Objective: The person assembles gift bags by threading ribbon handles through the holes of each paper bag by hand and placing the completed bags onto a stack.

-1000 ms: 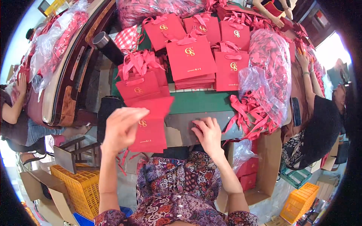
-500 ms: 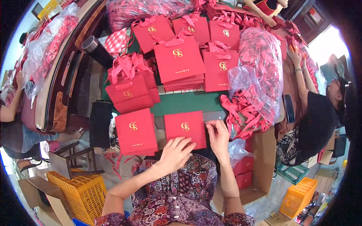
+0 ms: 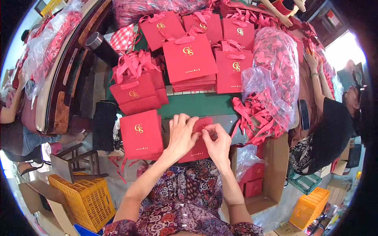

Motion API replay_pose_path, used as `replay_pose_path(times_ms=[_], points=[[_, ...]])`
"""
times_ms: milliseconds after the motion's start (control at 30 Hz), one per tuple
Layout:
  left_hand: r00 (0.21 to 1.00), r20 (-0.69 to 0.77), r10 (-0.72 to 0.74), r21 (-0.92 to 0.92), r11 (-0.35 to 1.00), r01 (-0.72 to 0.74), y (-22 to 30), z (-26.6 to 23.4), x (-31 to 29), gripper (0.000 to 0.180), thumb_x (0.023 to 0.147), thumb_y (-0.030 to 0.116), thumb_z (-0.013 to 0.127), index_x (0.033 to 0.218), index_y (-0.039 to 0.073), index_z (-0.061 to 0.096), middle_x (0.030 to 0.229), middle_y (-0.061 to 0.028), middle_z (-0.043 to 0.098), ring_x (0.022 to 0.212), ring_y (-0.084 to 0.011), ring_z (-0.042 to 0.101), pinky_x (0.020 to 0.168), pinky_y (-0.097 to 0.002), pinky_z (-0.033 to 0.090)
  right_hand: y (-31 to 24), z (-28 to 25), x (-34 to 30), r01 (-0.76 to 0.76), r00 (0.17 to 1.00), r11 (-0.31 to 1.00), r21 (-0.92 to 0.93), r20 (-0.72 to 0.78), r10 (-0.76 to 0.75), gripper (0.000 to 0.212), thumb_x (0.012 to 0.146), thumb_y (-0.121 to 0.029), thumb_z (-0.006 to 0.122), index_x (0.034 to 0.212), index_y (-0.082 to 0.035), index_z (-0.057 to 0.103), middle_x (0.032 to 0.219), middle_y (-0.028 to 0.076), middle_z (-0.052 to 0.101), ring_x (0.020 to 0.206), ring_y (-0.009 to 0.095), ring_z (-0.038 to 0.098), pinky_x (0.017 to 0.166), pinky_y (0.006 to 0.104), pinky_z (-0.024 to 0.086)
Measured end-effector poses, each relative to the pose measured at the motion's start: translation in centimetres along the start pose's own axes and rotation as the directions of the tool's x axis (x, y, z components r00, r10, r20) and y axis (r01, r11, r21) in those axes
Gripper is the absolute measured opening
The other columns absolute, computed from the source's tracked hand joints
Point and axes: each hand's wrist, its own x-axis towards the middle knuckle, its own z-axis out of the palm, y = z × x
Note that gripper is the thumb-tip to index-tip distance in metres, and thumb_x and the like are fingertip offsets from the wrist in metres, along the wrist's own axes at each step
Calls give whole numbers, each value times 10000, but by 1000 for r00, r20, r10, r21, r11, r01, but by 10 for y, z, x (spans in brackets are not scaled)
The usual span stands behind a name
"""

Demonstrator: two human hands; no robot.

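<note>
In front of me is a red paper gift bag (image 3: 193,154) without ribbon handles, partly covered by my hands. My left hand (image 3: 183,133) curls over its upper part, thumb and fingers gripping it. Close beside it, my right hand (image 3: 217,144) pinches with thumb and forefinger near the bag's upper part; what sits between these fingertips is too small to name. Just left lies a stack of flat red bags (image 3: 141,139) with gold print. Farther left, red bags with ribbon handles (image 3: 136,96) stand together.
A pile of handled red bags (image 3: 189,59) lies beyond the green mat (image 3: 193,107). Clear plastic holding red ribbons (image 3: 271,74) is at right, above an open cardboard box (image 3: 273,169). A black tumbler (image 3: 101,49) stands far left. A co-worker (image 3: 338,126) sits at right.
My left hand has moved from lying on the bag's lower part up to gripping its upper part. My right hand has shifted left and slightly down, bringing both hands close together.
</note>
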Motion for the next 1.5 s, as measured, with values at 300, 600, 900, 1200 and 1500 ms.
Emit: replay_pose_path(times_ms=[300,600,900,1200,1500], points=[[994,-103,-30,-242,970,4,-2,-8,-10,341,796,74,726,1110,110,597,891,-81,640,904,-275,597,888,-434,368,-8,4,-3,-92,996,988,123,32,89,83,874,-45,715,894,3,651,762,46,684,675,86,623,639,260,515],[997,-80,-14,-230,973,-5,5,-14,-16,340,811,38,685,1130,135,622,927,-56,684,871,-261,604,885,-426,367,-14,-4,-1,-75,994,988,132,94,63,78,877,-50,709,894,12,665,752,26,685,662,70,614,639,250,517],[987,-155,47,-172,982,-74,22,-16,-19,338,800,15,671,1114,133,640,899,-39,694,835,-250,586,858,-410,370,0,-8,1,-188,980,933,306,117,159,96,857,-38,744,877,5,661,789,26,687,705,68,630,664,243,525],[1000,-23,1,-289,957,-8,6,-13,-25,264,805,163,763,1007,107,602,826,-36,691,818,-253,630,854,-413,385,-4,-19,2,137,980,987,-90,156,-122,259,712,-155,861,918,-69,731,894,76,591,906,265,582,787,377,478],[994,-1,106,-139,985,-105,18,-13,-31,198,787,163,766,918,117,625,838,-13,672,801,-225,593,856,-396,378,8,-45,27,204,863,966,-159,496,-101,131,847,-145,733,921,-42,764,926,116,667,934,286,626,849,380,487]])
